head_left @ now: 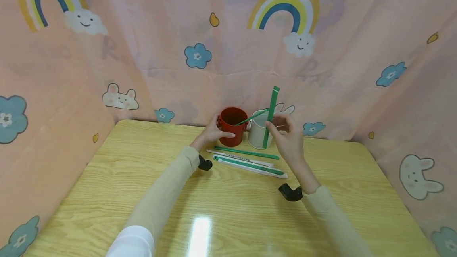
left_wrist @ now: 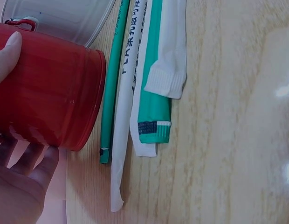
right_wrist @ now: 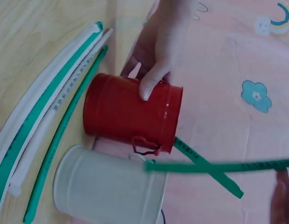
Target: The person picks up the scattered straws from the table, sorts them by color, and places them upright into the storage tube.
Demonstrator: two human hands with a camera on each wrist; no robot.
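Observation:
My left hand (head_left: 211,134) grips the red bucket (head_left: 231,138), its thumb on the front wall and its other fingers at the far side. A green wrapped straw (right_wrist: 228,183) leans inside that bucket, its upper end sticking out over the rim toward the white bucket (head_left: 255,136) on the right. Between thumb and fingertips, my right hand (head_left: 290,142) pinches another green wrapped straw (head_left: 273,100) nearly upright. The held straw's lower end overlaps the white bucket in the head view. Several green and white wrapped straws (left_wrist: 156,109) lie side by side on the table in front of the buckets.
A wood-grain table (head_left: 228,205) carries everything. Right behind the buckets hangs a pink patterned curtain (head_left: 228,82), which also closes off both sides. Black curved pieces (head_left: 290,192) sit at both wrists.

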